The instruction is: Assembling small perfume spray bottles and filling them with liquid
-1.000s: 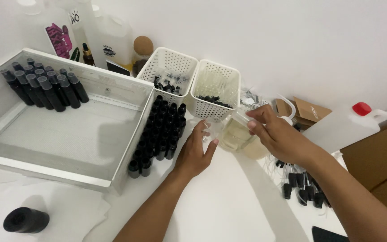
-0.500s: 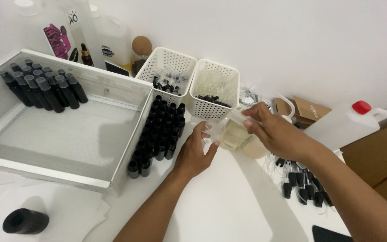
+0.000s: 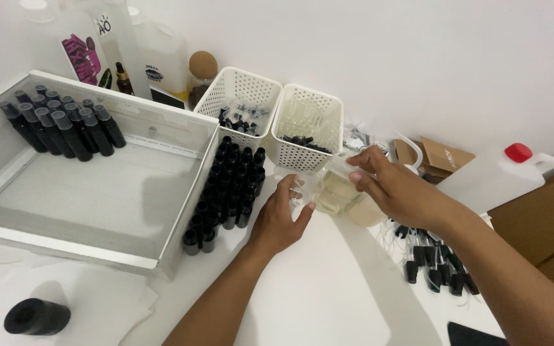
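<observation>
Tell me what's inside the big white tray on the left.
The white tray holds a cluster of small black bottles in its far left corner; the rest shows bare mesh floor. Nothing covers it.

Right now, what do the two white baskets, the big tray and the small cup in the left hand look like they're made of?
Baskets: likely moulded plastic, matte white, with a regular grid of holes in the walls.
Tray: looks like white painted metal or stiff plastic; thin straight walls, flat sheen, so hard to say which.
Cup: clear plastic or glass; the left hand shows through it.
</observation>
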